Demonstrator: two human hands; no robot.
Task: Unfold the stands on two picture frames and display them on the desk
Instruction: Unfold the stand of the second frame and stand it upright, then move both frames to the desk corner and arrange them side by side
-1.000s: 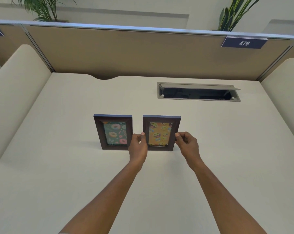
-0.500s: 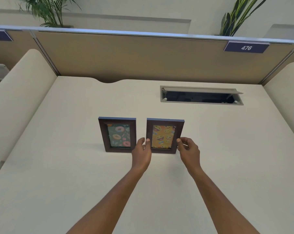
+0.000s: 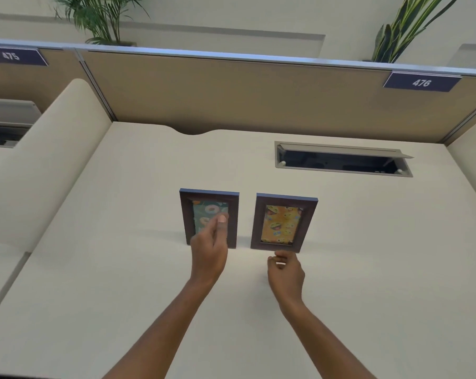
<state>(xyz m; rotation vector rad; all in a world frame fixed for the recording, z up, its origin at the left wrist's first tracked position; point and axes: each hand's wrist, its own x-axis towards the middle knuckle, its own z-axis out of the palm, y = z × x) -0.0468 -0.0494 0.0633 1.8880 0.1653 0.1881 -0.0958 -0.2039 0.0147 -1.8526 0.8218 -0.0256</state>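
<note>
Two picture frames are standing upright side by side near the desk's (image 3: 122, 269) middle, w/ a narrow strip of bare desktop showing between them. The left frame (image 3: 186, 217) is showing a donut print, the right frame (image 3: 283, 222) a yellow emoji print.

The left hand (image 3: 208, 250) is hovering in front of the left frame, covering its lower right corner — fingers loosely curled, gripping nothing, thumb raised over the glass; can't tell if it's touching. The right hand (image 3: 286, 272) is sitting just below the right frame's bottom edge, fingers curled in, empty, apparently just clear of the frame.

Plenty of open desktop is lying on every side. A cable hatch (image 3: 343, 161) is sitting open well behind the right frame, w/ the partition wall (image 3: 231, 97) closing off the back edge.
</note>
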